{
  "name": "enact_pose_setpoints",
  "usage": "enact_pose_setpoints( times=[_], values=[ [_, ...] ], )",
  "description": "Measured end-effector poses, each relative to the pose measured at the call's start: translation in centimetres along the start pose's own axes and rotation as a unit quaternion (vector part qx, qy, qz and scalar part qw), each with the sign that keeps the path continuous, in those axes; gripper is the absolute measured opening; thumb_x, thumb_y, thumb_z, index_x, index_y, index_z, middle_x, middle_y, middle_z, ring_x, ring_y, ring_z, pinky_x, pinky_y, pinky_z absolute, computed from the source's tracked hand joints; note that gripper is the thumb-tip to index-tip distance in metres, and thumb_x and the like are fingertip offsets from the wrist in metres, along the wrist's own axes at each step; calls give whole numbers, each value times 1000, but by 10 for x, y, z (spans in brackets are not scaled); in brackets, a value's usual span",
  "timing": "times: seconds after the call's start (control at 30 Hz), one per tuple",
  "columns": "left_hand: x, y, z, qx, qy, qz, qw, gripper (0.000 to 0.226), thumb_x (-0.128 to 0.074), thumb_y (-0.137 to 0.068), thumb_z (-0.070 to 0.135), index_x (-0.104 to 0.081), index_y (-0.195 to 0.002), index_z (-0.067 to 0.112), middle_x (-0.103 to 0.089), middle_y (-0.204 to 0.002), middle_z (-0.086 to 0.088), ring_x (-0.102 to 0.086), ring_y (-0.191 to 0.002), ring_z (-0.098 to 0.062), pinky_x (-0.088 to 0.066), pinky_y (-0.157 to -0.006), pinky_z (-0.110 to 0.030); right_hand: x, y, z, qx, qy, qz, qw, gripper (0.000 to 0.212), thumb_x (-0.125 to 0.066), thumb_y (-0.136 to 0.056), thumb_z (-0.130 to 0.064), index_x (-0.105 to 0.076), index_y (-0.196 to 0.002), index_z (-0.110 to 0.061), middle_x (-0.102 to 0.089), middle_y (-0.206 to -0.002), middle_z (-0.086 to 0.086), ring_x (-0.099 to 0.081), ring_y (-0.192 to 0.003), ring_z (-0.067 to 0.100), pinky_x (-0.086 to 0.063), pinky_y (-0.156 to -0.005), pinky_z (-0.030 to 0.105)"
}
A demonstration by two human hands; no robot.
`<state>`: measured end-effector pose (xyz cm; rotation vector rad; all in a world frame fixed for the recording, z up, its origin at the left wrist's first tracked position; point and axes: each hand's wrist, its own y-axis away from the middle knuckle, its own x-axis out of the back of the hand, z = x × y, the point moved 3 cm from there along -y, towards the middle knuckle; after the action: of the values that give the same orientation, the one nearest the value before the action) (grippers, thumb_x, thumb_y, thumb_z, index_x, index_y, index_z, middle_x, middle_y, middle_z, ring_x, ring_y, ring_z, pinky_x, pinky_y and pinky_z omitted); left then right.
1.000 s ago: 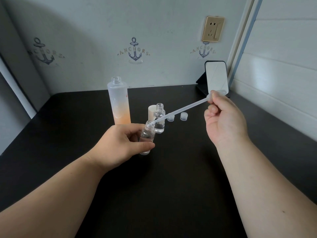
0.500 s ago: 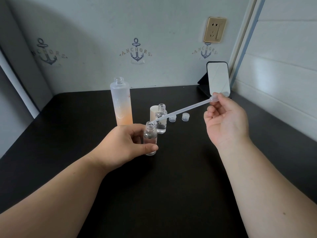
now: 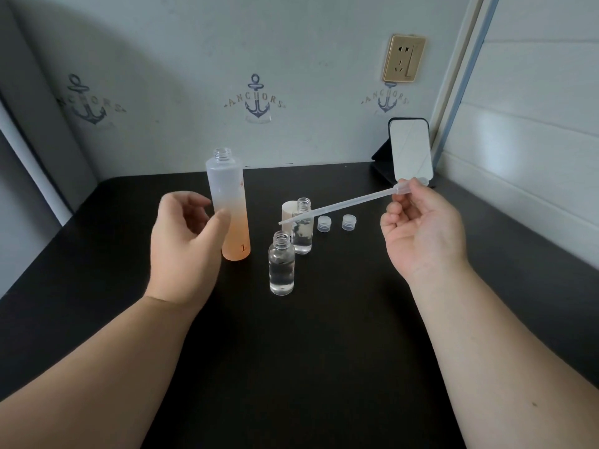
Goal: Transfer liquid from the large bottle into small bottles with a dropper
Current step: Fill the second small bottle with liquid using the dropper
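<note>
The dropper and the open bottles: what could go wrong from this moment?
The left hand is open beside the tall, uncapped large bottle; a clumsy touch might tip it. The dropper, pinched by the right hand, passes over the two uncapped small bottles; its tip could drip on the table or knock one.

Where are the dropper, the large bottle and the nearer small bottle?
dropper (image 3: 350, 205), head view, middle of its clear stem.
large bottle (image 3: 227, 186), head view, frosted upper body.
nearer small bottle (image 3: 281, 267), head view, middle of its glass body.
</note>
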<state>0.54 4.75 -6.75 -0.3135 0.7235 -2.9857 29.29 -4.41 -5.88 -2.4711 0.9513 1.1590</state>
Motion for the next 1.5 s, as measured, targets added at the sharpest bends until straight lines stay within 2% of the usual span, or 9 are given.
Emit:
enact_pose_setpoints(
  times=[0.13,0.3,0.4,0.57,0.87,1.1,1.2,1.4,1.5],
  values=[
    [-12,-8,-14,69,-6,-80,994,69,-79,-83,37,-42,-141,32,-57,-115,22,-57,-106,7,-47,-81,-22,0,-1,1,-11,10,-1,1000,17,-69,-91,-11,-77,-76,-8,-68,-75,4,-56,-56,13,-45,-51,21],
    [-21,-9,-18,47,-102,-118,987,25,-72,-89,44,-49,-98,47,-62,-89,30,-55,-81,24,-42,-64,-19,0,-1,2,-16,-1,-10,1000,10,-71,-91,-12,-76,-85,-6,-69,-76,4,-59,-57,12,-47,-52,21],
    [-18,-9,-16,35,-86,-112,989,28,-73,-90,38,-49,-92,53,-57,-92,42,-57,-82,21,-43,-64,-20,-2,0,2,-19,-12,-24,999,13,-72,-92,-14,-78,-83,-6,-70,-77,4,-60,-58,12,-48,-53,21],
    [-16,-6,-13,13,-80,-111,991,35,-76,-85,34,-53,-95,58,-64,-93,29,-64,-80,2,-50,-68,-29,-3,1,1,-22,-44,-40,998,17,-73,-92,-15,-80,-79,-8,-71,-81,5,-61,-61,11,-48,-56,20],
    [-16,-3,-2,-23,-104,-119,987,52,-76,-85,28,-49,-95,70,-58,-100,38,-55,-92,13,-40,-69,-22,-4,2,-2,6,-4,-69,998,20,-69,-94,-17,-79,-78,-10,-70,-80,2,-58,-60,9,-47,-57,19],
    [-16,-7,-9,-33,-115,-115,986,46,-76,-85,28,-51,-98,65,-59,-99,34,-55,-91,10,-40,-70,-22,-4,3,-4,21,6,-48,999,19,-69,-94,-15,-78,-79,-10,-69,-78,2,-57,-58,11,-46,-55,19],
    [-15,-8,-12,-33,-124,-107,986,44,-76,-85,28,-54,-110,57,-61,-97,26,-56,-91,5,-39,-72,-21,-4,4,-4,26,6,-40,999,17,-68,-94,-12,-76,-79,-9,-69,-78,2,-55,-57,11,-45,-55,19],
    [-14,-7,-10,-78,-185,-96,975,44,-77,-83,22,-60,-117,45,-54,-96,26,-47,-93,18,-32,-72,-12,-2,3,-7,34,2,1,999,19,-69,-91,-8,-76,-73,-8,-67,-72,3,-53,-56,11,-43,-52,19],
    [-13,-5,-10,-93,-191,-99,972,46,-78,-83,17,-63,-119,42,-55,-99,26,-48,-92,8,-32,-75,-10,-1,2,-6,35,8,-14,999,17,-70,-90,-7,-77,-75,-8,-68,-74,3,-54,-57,11,-44,-52,19]
  ],
)
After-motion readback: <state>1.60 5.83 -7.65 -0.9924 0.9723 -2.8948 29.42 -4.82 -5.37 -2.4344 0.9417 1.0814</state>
